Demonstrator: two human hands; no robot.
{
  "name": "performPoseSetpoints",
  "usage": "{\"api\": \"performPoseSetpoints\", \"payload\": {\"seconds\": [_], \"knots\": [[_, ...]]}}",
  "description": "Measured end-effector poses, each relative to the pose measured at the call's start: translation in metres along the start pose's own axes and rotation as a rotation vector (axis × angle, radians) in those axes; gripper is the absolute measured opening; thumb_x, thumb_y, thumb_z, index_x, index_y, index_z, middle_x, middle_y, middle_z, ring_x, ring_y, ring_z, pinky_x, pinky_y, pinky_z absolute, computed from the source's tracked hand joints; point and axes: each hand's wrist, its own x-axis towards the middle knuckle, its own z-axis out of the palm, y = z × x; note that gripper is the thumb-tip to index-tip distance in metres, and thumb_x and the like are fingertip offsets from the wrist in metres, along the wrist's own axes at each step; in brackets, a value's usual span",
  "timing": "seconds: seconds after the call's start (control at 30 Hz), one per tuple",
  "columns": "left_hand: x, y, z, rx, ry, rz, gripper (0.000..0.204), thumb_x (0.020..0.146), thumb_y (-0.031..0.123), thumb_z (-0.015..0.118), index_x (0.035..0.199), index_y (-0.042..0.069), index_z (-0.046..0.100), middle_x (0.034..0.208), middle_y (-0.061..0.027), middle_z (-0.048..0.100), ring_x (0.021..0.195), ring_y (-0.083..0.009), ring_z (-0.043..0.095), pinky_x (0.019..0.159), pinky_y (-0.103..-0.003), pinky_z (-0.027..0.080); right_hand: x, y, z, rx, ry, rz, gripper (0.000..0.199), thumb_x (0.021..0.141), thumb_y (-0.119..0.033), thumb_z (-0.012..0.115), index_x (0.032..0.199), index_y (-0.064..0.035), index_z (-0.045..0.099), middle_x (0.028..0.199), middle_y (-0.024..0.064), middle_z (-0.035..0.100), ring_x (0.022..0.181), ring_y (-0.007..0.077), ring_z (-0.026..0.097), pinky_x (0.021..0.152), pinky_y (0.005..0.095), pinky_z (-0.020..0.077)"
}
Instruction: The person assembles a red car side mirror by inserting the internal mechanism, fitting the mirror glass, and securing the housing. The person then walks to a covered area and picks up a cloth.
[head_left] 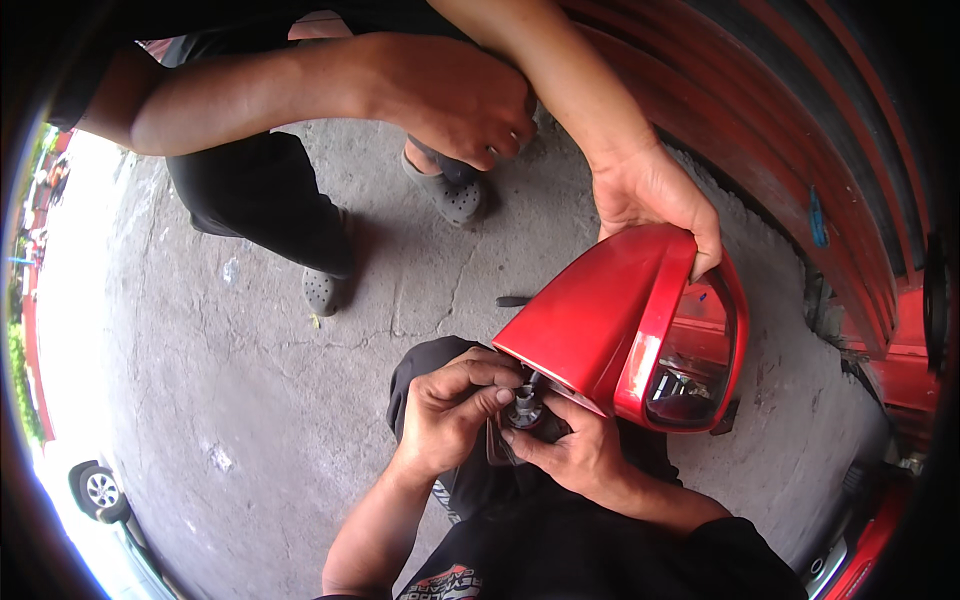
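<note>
Your left hand (448,412) pinches a dark fitting (525,408) while your half-curled right hand (580,452) cups it, seemingly for steadiness; just beyond both, a co-worker's hand (655,195) braces the red mirror (590,310).

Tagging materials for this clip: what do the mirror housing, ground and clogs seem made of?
Mirror housing: probably plastic, painted glossy red, with bright highlights; metal isn't ruled out.
Ground: likely concrete, matte grey, cracked and stained.
Clogs: perhaps moulded foam or rubber, matte grey, with round holes.
</note>
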Motion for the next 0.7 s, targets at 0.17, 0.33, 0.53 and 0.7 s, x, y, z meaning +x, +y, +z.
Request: {"api": "performPoseSetpoints", "payload": {"seconds": [0.17,0.33,0.53,0.7], "knots": [[-0.003,-0.007,0.003,-0.093,0.038,-0.042,0.011,0.093,-0.008,0.071,0.102,-0.004,0.075,0.106,-0.012,0.073,0.105,-0.0208,0.068,0.094,-0.033,0.054,-0.006,0.012,-0.002,-0.083,-0.027,-0.035,0.043,0.085,-0.026,0.088,0.119,-0.0038,0.075,0.106,0.0105,0.078,0.096,0.0244,0.076,0.084,0.0363,0.06],[-0.001,-0.001,0.008,0.249,0.042,0.21,0.021,0.086,-0.014,0.069,0.1,-0.001,0.075,0.104,-0.0095,0.073,0.104,-0.0245,0.068,0.092,-0.035,0.054,-0.001,0.014,-0.002,-0.092,0.019,-0.105,0.042,0.083,-0.023,0.089,0.118,-0.0042,0.075,0.105,0.0104,0.077,0.094,0.0246,0.076,0.083,0.0367,0.0599],[0.0,0.008,0.005,0.494,-0.05,0.315,0.034,0.073,-0.014,0.069,0.101,0.002,0.075,0.104,-0.009,0.072,0.104,-0.0299,0.067,0.09,-0.039,0.055,-0.001,0.005,-0.002,-0.014,0.02,-0.069,0.03,0.08,-0.013,0.088,0.103,0.0004,0.074,0.096,0.0109,0.072,0.091,0.0241,0.072,0.083,0.0369,0.0563],[0.0,0.037,0.014,0.901,-0.141,0.501,0.043,0.066,-0.006,0.073,0.108,0.003,0.073,0.111,-0.0121,0.069,0.105,-0.0338,0.066,0.086,-0.042,0.059,0.0,0.004,-0.004,-0.074,0.012,-0.081,0.033,0.079,-0.013,0.089,0.103,-0.0002,0.071,0.095,0.0117,0.071,0.089,0.0256,0.071,0.08,0.0386,0.0564]]}}
